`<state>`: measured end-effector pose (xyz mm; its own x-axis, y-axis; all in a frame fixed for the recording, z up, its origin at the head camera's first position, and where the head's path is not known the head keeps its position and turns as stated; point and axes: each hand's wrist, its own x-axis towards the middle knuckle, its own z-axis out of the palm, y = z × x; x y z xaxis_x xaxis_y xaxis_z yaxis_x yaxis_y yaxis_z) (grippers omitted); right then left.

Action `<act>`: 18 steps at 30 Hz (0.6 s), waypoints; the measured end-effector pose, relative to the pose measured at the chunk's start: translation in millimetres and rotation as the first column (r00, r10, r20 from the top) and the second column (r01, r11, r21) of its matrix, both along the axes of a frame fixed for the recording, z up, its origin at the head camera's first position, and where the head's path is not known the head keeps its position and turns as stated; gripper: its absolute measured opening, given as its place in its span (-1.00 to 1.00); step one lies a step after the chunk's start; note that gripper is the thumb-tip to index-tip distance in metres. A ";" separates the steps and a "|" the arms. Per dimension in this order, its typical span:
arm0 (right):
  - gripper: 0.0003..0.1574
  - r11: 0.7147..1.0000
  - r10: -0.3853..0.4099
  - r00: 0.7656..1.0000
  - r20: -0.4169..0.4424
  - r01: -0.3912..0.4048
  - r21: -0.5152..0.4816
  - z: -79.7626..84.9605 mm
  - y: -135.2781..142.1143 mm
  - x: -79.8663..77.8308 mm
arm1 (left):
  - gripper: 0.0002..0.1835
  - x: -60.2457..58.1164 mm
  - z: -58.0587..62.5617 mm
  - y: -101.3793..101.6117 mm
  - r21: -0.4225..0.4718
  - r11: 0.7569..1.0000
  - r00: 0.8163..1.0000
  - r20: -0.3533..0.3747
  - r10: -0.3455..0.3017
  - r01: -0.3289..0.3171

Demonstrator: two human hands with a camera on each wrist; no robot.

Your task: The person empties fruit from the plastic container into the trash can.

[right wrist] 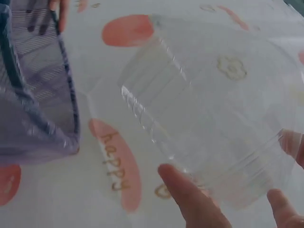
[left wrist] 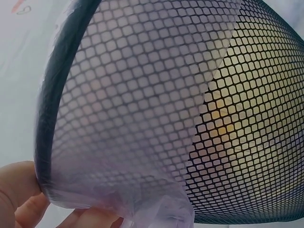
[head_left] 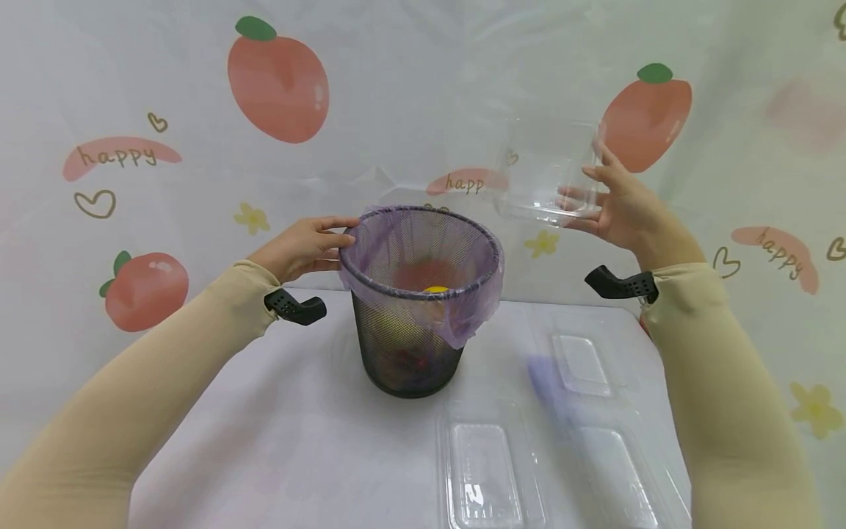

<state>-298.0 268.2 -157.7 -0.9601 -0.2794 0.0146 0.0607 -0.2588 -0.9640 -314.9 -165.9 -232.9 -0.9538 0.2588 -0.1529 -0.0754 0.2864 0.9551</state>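
A black mesh wastebasket (head_left: 390, 334) stands upright on the table, lined with a thin purple plastic bag (head_left: 456, 319) folded over its rim. My left hand (head_left: 304, 246) grips the basket's rim from the left, and in the left wrist view its fingers (left wrist: 19, 183) press on the rim and bag. Through the mesh show yellowish and red contents, with a bright yellow piece (head_left: 436, 289) visible inside. My right hand (head_left: 624, 206) holds a clear plastic box (head_left: 545, 173) up to the right of the basket, higher than its rim. In the right wrist view the box (right wrist: 190, 104) is tilted, with fingers around its edge.
Several clear plastic boxes lie on the white table (head_left: 264, 441): one in front (head_left: 485, 470), one at front right (head_left: 617, 470), and one farther back (head_left: 581, 364). A white printed curtain (head_left: 396, 88) hangs right behind the table.
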 end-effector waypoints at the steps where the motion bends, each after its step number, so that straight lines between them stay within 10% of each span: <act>1: -0.21 0.999 0.017 1.000 0.018 -0.016 -0.044 -5.4 7.6 -0.6 | -0.42 -0.1 -0.2 -0.1 -0.001 1.000 1.000 0.000 0.001 -0.001; 10: -0.26 0.928 0.228 0.960 0.162 -0.164 -0.334 -72.8 68.3 -4.9 | -0.40 -0.3 -0.2 0.9 0.014 1.000 1.000 0.013 -0.018 0.018; 18: -0.09 0.967 0.203 0.937 0.283 -0.148 -0.206 -140.8 90.5 -8.8 | -0.40 -0.2 -0.2 -0.8 0.020 0.999 0.999 0.007 -0.036 0.035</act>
<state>-306.8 358.7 -298.5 -0.8633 -0.4633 -0.2002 0.3990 -0.3837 -0.8328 -315.1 -166.7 -233.1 -0.9429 0.2956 -0.1538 -0.0721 0.2695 0.9603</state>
